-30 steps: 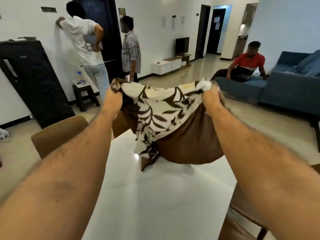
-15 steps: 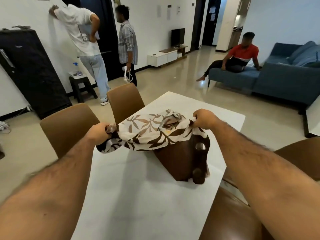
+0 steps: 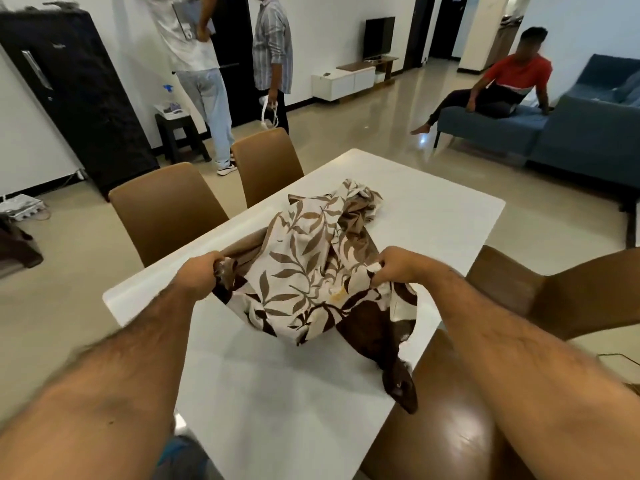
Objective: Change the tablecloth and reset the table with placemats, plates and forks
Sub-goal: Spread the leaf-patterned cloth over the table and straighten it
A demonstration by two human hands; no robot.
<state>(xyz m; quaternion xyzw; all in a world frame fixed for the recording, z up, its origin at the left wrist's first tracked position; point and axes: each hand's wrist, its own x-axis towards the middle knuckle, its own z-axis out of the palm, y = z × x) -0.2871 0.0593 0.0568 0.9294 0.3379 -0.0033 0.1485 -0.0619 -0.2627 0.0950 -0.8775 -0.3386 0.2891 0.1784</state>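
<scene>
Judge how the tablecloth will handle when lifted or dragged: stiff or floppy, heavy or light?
Likely floppy: the tablecloth sags and bunches between the left hand and right hand. Probably light, since pinched corners carry it. It may slide easily on the glossy table.

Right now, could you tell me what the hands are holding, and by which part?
Both hold the leaf-patterned tablecloth by its near edge: the left hand grips one bunched end, the right hand pinches the other, above the white table.
</scene>
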